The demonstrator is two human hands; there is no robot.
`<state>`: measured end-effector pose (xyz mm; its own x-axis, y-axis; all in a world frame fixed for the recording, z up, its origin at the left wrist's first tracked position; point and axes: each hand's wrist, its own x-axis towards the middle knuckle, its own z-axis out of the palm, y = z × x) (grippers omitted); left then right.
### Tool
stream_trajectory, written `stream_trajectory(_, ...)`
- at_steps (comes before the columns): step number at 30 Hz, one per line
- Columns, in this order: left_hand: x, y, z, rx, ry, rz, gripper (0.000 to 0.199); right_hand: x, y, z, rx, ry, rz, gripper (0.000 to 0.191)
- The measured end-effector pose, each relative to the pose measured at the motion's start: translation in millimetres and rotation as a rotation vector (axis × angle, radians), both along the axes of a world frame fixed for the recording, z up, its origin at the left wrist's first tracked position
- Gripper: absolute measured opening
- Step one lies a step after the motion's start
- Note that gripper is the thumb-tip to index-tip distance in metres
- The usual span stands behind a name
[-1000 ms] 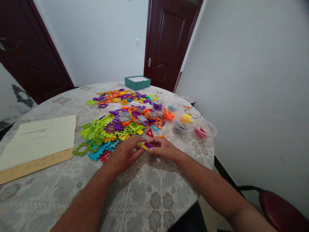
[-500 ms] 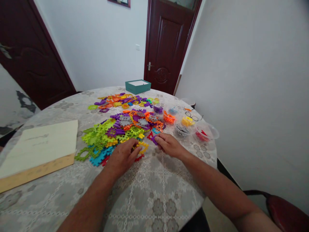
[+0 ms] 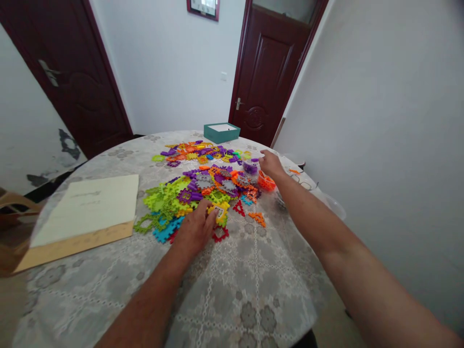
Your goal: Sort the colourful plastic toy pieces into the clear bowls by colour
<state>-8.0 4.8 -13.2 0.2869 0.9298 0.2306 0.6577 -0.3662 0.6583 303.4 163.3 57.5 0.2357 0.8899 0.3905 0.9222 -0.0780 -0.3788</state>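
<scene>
My left hand is closed on a yellow gear-edged building piece, its thumb pressing the face, at the near right edge of a heap of gear-edged pieces in green, purple, orange and grey. Stretched far forward, my right hand is above the tub of purple pieces. A small purple piece shows at its fingertips, pinched between them. Near the left hand lie a red square piece, a red triangle piece and an orange triangle piece.
Beside my right forearm stands a tub of orange pieces; other clear tubs are partly hidden by the arm. Spectacles lie behind it. A second heap and a green box are farther back. A drawing board with paper lies left.
My right hand has moved from beside the left hand, forward and right, to the purple tub with the purple piece. My left hand now grips a yellow piece. The view has shifted left.
</scene>
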Motion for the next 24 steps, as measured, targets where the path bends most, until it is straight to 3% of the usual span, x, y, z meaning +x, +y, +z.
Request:
stream_trajectory(3,-2,1,-1.6,-0.038,-0.049,-0.021,0.022,-19,-24,-18.7,0.020,0.134,0.133,0.039)
stream_trajectory(7,0,1,-6.6,0.018,-0.004,-0.028,0.026,-66,-95,-54.0,-0.131,0.363,0.496,0.031)
stream_trajectory(9,1,1,-7.3,0.056,0.015,-0.034,0.027,-83,-127,-68.1,-0.156,0.387,0.601,0.029)
stream_trajectory(11,0,1,-5.6,0.061,0.015,-0.026,0.027,-89,-147,-77.7,-0.092,0.316,0.614,0.025)
stream_trajectory(14,-3,3,-1.3,0.012,-0.041,0.032,0.029,-78,-150,-87.8,-0.009,0.105,0.519,0.024)
stream_trajectory(19,-7,8,-3.4,-0.096,-0.175,0.064,0.036,-55,-142,-100.9,-0.073,-0.183,0.424,0.027)
stream_trajectory(24,-4,9,-8.0,-0.197,-0.299,0.001,0.033,-63,-147,-103.5,-0.138,-0.309,0.412,0.028)
